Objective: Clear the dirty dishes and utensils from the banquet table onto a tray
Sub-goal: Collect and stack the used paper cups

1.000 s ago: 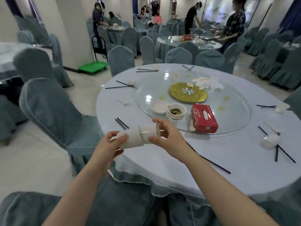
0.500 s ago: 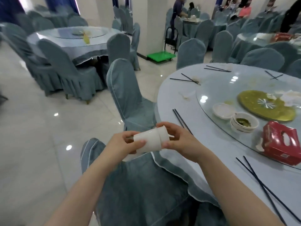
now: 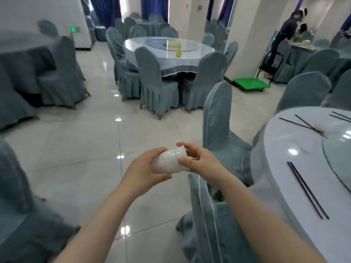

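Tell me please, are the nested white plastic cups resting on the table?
No, both hands, left hand and right hand, hold the nested white plastic cups above the floor.

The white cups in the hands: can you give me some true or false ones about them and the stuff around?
1. Both hands hold the stacked white cups. True: left hand and right hand both grip them.
2. The cups sit on the table. False: they are held above the floor.
3. Black chopsticks lie on the round table. True.
4. The trolley by the pillar is red. False: the trolley is green.
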